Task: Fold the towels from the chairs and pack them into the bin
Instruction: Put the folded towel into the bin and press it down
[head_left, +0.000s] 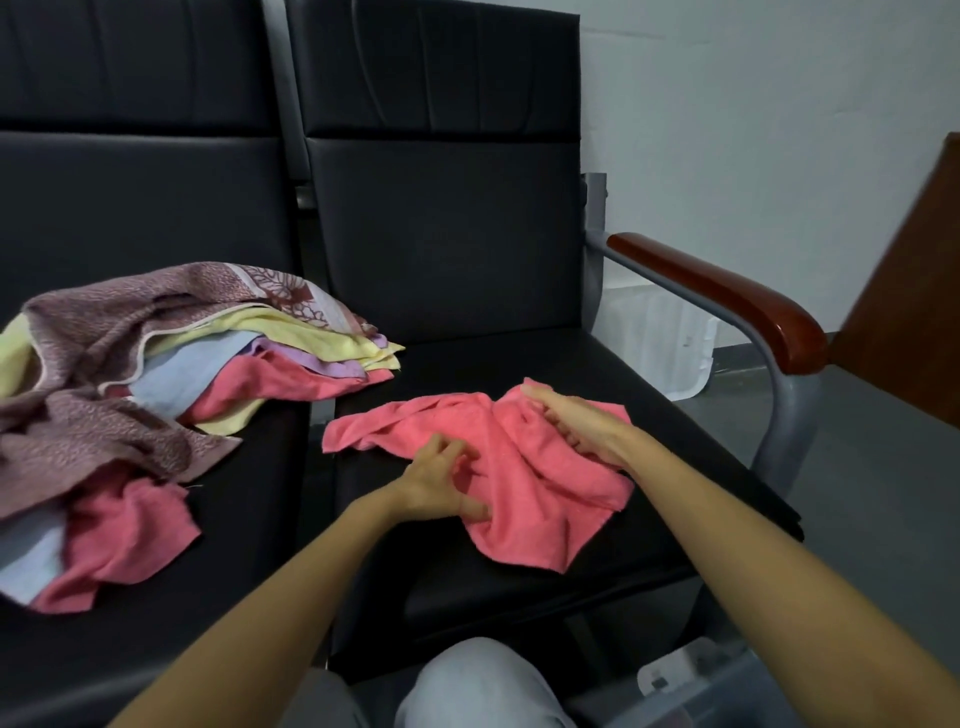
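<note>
Two black padded chairs, the left chair (130, 208) and the right chair (447, 234), stand side by side against a pale wall, their smooth upholstery creased at the seams. The right one has a grey metal frame and one glossy reddish-brown wooden armrest (727, 296). A loose pile of towels (156, 364) covers the left seat and spills just over the gap between the seats. On top lies one large mauve patterned cloth, and below it are soft terry layers in yellow, pale blue, lilac and pink; how many towels the heap holds cannot be told. One pink towel (519, 493) lies apart from the pile on the right seat, rumpled and unfolded. Its long axis runs left to right across the cushion, a narrow twisted end points left toward the pile, and a broad corner sags toward the front edge. The person's two hands are on it. The right hand (582, 421) lies flat, palm down on the towel's far right part, fingers straight and together, aimed left. The left hand (441, 483) sits at the near middle, fingers bent and spread, tips dug into the nap and gripping the fabric against the thumb. One knee (467, 686) in pale cloth shows at the bottom edge.
</note>
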